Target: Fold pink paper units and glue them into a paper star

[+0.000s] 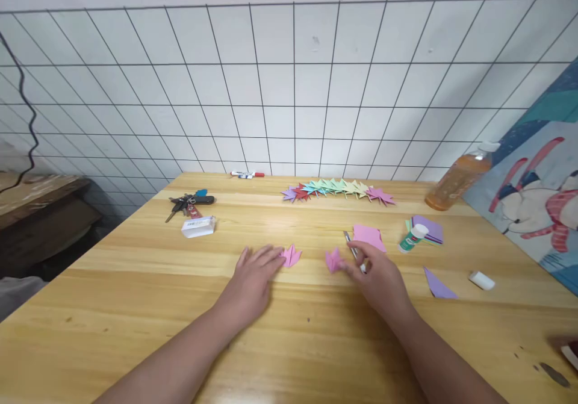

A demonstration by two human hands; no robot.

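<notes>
One pink paper star (293, 256) lies on the table (112, 295) in the head view, by the fingertips of the open left hand (253, 280). The right hand (379, 277) curls beside a second pink star (333, 261); whether it grips, I cannot tell.

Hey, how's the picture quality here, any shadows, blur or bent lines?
Head view: the wall's grid lines fan outward toward the sides, wide-lens style; same head view: a soft shadow lies on the table below the right hand; head view again: that hand and the pink folded paper beside it look slightly soft.
</notes>
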